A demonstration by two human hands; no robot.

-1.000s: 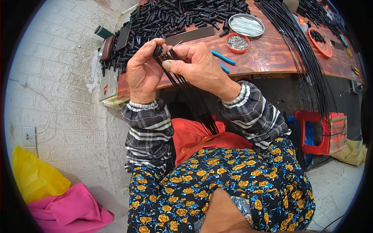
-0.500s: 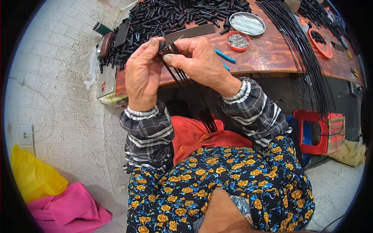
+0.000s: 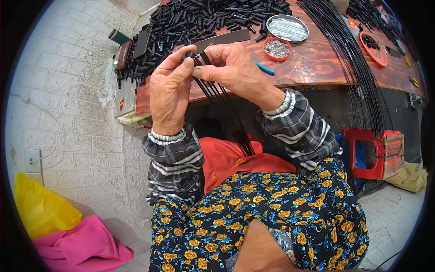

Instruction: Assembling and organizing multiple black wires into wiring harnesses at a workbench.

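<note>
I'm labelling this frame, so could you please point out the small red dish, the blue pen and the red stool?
small red dish [image 3: 277, 48], head view, grey contents inside.
blue pen [image 3: 264, 69], head view, mid-barrel.
red stool [image 3: 368, 152], head view, front leg.

- Head cam, worn on person's head, wide fisheye; edges bend twd rim.
- Faces steeply down & fwd: lap at bottom, wooden table [image 3: 317, 68] across top, tiled floor at left.
- Close range: hands centre-frame, forearms enter from below.
- Single view, no overlap w/ another.

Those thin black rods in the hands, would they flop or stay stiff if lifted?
Probably springy: the thin black rods run nearly straight from the hands to the lap. On the table, the long rods curve over the edge, so likely bendable. Thin, so probably light.
</note>
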